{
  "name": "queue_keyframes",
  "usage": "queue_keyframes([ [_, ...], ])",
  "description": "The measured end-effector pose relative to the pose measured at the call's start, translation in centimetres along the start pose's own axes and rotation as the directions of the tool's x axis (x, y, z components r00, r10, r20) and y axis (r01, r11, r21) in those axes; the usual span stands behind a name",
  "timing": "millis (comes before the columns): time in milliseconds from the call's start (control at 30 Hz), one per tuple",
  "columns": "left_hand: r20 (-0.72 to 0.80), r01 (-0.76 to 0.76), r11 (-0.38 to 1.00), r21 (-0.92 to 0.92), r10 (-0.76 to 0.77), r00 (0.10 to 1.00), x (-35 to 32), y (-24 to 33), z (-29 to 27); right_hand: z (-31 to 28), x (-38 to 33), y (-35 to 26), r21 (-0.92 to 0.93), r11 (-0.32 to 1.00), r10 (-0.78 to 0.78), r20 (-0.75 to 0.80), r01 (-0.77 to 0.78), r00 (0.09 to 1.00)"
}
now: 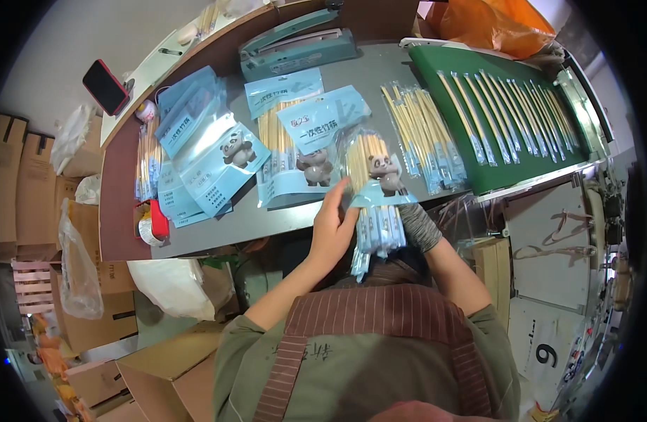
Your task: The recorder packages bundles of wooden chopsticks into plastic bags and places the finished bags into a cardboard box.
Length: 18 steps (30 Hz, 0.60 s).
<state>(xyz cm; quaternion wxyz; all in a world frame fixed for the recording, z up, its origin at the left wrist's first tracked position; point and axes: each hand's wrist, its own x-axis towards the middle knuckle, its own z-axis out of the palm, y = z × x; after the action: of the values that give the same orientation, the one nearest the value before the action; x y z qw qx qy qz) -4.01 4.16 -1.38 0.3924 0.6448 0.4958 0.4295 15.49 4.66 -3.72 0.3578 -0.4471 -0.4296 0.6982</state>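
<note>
A clear and pale-blue plastic bag (384, 173) with a panda print is held at the table's front edge. A bundle of chopsticks (379, 228) in individual wrappers is partly inside it, the blue wrapper ends sticking out toward me. My bare left hand (333, 226) closes on the bag's left side. My right hand (420, 226), in a grey knitted glove, grips the bundle from the right; its fingers are mostly hidden behind it. Just beyond lie filled chopstick bags (285, 188), and to their right a loose pile of wrapped chopsticks (425, 137).
Flat blue bags (211, 169) overlap on the left of the table. A teal bag sealer (299, 56) stands at the back. Wrapped chopsticks lie spaced along a green conveyor belt (457, 77) at right. A phone (105, 87) stands at far left; cardboard boxes (169, 366) sit below.
</note>
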Motion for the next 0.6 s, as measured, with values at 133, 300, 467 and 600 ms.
queue_keyframes([
  [133, 0.018, -0.017, 0.966, 0.258, 0.013, 1.0, -6.0, -0.7, -0.4, -0.3, -3.5, 5.9, -0.185, 0.97, -0.137, 0.122, 0.159, 0.983],
  [300, -0.025, -0.006, 0.948, 0.319, 0.015, 1.0, -7.7, -0.5, -2.2, -1.4, -9.8, 8.1, -0.631, 0.75, -0.355, -0.127, 0.2, 0.926],
  [467, -0.038, -0.208, 0.887, 0.412, 0.244, 0.969, -1.7, 0.0, -0.5, 1.9, -1.3, -0.1, -0.877, 0.454, -0.636, -0.193, 0.16, 0.747],
  [600, 0.026, -0.324, 0.781, 0.534, 0.368, 0.93, -5.3, -2.5, -2.6, 1.0, -4.7, 0.8, -0.815, 0.528, -0.532, -0.099, 0.238, 0.841],
])
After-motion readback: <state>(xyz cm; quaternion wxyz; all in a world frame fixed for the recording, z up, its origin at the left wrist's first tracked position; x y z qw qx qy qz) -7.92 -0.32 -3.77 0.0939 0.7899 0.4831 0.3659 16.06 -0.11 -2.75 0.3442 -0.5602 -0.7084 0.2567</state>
